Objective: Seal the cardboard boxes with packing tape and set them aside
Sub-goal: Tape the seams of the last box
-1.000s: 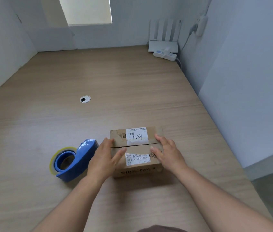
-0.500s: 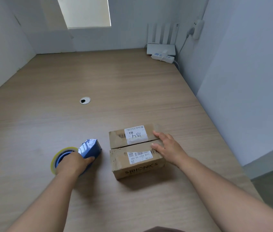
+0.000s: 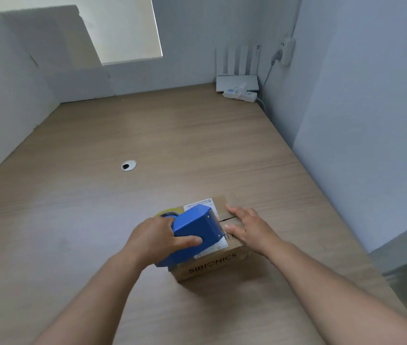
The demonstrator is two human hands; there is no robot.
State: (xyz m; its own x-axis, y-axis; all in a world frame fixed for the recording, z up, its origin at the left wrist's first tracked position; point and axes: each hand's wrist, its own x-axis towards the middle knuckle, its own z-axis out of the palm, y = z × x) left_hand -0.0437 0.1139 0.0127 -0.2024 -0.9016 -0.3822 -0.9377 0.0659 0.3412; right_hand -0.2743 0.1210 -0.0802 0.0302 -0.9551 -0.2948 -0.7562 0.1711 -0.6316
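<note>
Left hand [image 3: 158, 239] grips the blue tape dispenser [image 3: 197, 231], bringing its toothed edge over the cardboard box [image 3: 212, 266] on the near counter [image 3: 172, 145]. Right hand [image 3: 249, 227] lies flat, fingers straight, pressing the top so the seam [image 3: 227, 218] is shut for taping.

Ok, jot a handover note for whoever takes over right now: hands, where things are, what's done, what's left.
Left hand grips the blue tape dispenser above the cardboard box.
Right hand presses flat on the box's right end.
The box sits on the wooden table, flaps closed.
The seam shows no tape yet.
Left: tape the seam, set the box aside.
</note>
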